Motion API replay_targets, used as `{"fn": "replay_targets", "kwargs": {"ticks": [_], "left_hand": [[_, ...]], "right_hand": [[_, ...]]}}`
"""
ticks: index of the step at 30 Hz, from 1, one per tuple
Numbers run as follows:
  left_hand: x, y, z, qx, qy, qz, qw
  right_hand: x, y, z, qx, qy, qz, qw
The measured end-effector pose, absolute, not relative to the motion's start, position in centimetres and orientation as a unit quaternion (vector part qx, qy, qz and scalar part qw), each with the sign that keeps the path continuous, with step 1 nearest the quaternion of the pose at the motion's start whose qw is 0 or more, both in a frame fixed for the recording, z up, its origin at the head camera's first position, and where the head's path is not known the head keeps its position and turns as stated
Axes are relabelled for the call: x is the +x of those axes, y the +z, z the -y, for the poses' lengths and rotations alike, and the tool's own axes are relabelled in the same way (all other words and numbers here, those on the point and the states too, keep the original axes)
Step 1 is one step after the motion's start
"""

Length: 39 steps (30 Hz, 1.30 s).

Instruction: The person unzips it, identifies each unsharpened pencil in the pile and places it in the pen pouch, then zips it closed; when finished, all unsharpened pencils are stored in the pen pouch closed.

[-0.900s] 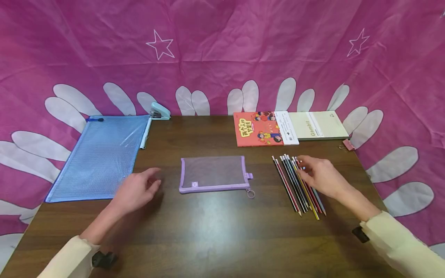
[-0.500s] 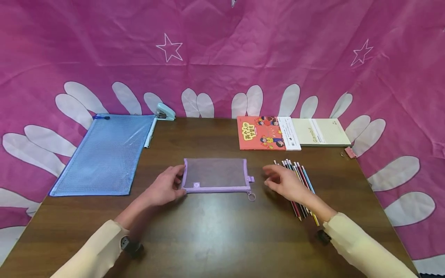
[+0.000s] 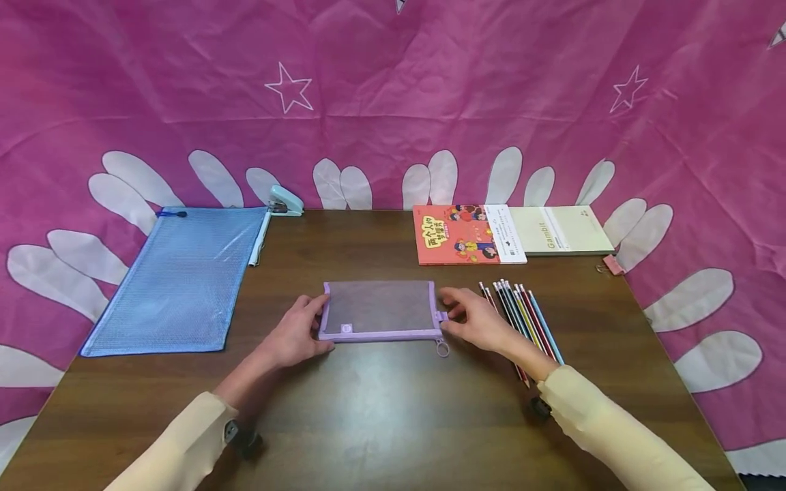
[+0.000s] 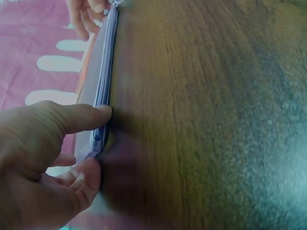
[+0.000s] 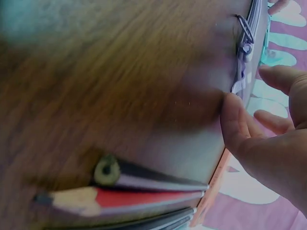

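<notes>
A purple mesh zipper pouch (image 3: 377, 307) lies flat on the table between the two hands. My left hand (image 3: 297, 331) holds its near left corner, the thumb against the zippered edge and the fingers curled at the left end; the left wrist view shows the thumb on the zipper (image 4: 102, 86). At the other end, my right hand (image 3: 479, 319) is beside the small side tab (image 3: 441, 316), thumb and fingers spread apart. The right wrist view shows the pull ring (image 5: 245, 29) hanging off the zipper, and a fingertip close to the tab; whether they touch, I cannot tell.
Several pencils (image 3: 522, 307) lie right of the pouch, partly under the right forearm. Behind are an orange book (image 3: 457, 235), a pale notebook (image 3: 561, 230) and a pink binder clip (image 3: 614, 264). At left lie a blue mesh folder (image 3: 178, 279) and a light blue stapler (image 3: 286, 200).
My left hand has come right from the blue folder to the pouch's left corner. My right hand has moved left from the pencils to the pouch's tab end. The pouch stays put.
</notes>
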<state>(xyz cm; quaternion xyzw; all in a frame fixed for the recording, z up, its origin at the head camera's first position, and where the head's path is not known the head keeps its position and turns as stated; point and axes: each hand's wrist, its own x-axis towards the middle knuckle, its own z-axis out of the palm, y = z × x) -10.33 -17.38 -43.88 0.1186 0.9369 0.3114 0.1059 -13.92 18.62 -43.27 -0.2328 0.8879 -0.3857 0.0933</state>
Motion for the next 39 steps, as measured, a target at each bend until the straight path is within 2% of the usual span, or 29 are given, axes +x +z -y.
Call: {"fn": "replay_targets", "kwargs": {"ticks": [6, 14, 23, 31, 39], "left_hand": [[-10.4, -43.7, 17.2, 0.113, 0.307, -0.939, 0.108], [-10.4, -43.6, 17.2, 0.114, 0.304, -0.94, 0.103], [-10.2, -43.5, 17.5, 0.107, 0.324, -0.933, 0.112], [-10.1, -43.7, 17.7, 0.119, 0.339, -0.927, 0.105], [-9.7, -43.8, 17.9, 0.12, 0.347, -0.925, 0.095]], "right_hand": [[-14.2, -42.9, -18.1, -0.25, -0.364, -0.89, 0.114], [-14.5, -43.1, -18.3, -0.281, -0.374, -0.878, 0.105], [-13.9, -43.3, -17.8, -0.221, -0.445, -0.862, 0.101], [-14.0, -43.5, -17.4, -0.135, -0.494, -0.85, 0.124], [-13.9, -43.2, -17.2, -0.108, -0.507, -0.839, 0.166]]}}
